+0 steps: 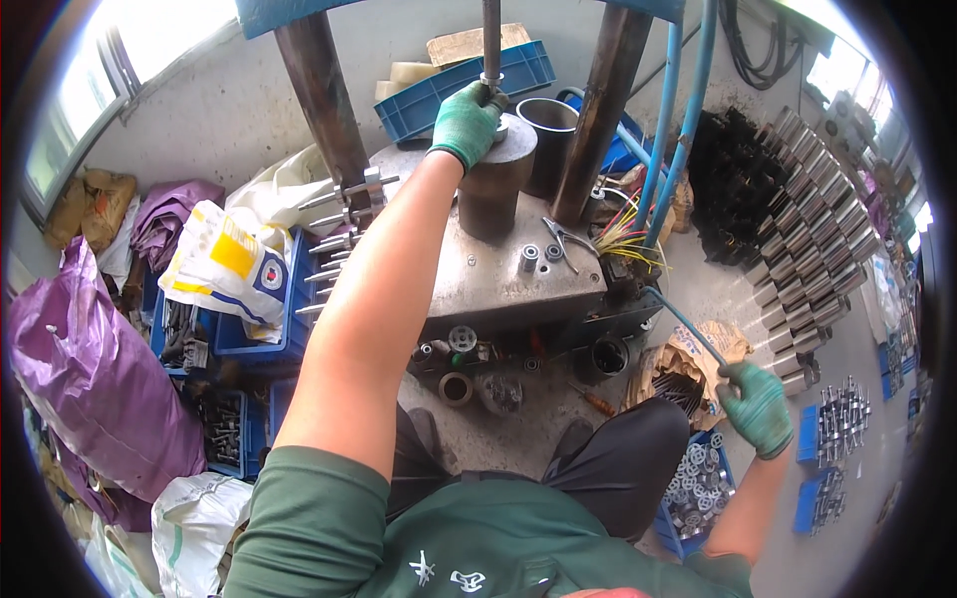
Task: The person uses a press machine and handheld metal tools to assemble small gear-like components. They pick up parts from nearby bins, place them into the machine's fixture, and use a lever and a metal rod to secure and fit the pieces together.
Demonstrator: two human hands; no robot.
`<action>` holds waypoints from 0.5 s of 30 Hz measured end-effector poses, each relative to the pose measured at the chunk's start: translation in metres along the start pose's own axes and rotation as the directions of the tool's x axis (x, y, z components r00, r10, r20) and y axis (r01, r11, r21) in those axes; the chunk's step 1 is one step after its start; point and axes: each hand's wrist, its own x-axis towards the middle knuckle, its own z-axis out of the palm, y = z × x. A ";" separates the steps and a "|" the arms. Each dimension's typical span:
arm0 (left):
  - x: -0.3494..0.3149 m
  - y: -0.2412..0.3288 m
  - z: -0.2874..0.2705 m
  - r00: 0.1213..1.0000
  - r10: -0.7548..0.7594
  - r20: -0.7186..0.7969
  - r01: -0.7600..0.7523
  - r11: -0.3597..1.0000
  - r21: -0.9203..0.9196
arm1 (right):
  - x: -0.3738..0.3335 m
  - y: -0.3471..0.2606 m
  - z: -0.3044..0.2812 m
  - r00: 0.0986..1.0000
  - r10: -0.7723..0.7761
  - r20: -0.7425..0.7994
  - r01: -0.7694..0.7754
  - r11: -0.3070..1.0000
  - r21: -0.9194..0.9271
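My left hand (466,125), in a green glove, reaches up to the lower end of a vertical steel rod (491,40). Its fingers are closed just below a shiny metal collar (492,79), and what lies inside them is hidden. Under that hand stands a thick steel cylinder (488,194) on the metal press bed (464,284). At the right, my gloved right hand (755,407) is wrapped round the end of a long blue lever (688,324). Pliers (565,242) and small bearing-like rings (529,258) lie on the bed, right of the cylinder.
Steel columns (324,100) flank the rod. Shafts (344,214) line the bed's left edge. Blue crates (299,319) and a purple sack (95,374) fill the left. Rows of metal sleeves (817,229) stand right. A crate of round metal parts (695,488) sits by my right leg.
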 end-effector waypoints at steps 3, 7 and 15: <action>-0.003 0.004 0.000 0.999 -0.041 0.011 0.042 0.991 -0.126 | 0.066 0.005 -0.012 0.873 -0.209 -0.441 0.227 0.974 -0.012; 0.003 0.000 0.003 0.999 -0.040 0.034 0.047 0.967 -0.251 | 0.157 0.011 -0.047 0.727 -0.217 -0.651 0.188 0.975 -0.114; 0.007 -0.009 -0.003 0.998 -0.024 0.050 0.035 0.971 -0.238 | 0.175 0.001 -0.050 0.883 -0.065 -0.465 0.109 0.992 0.068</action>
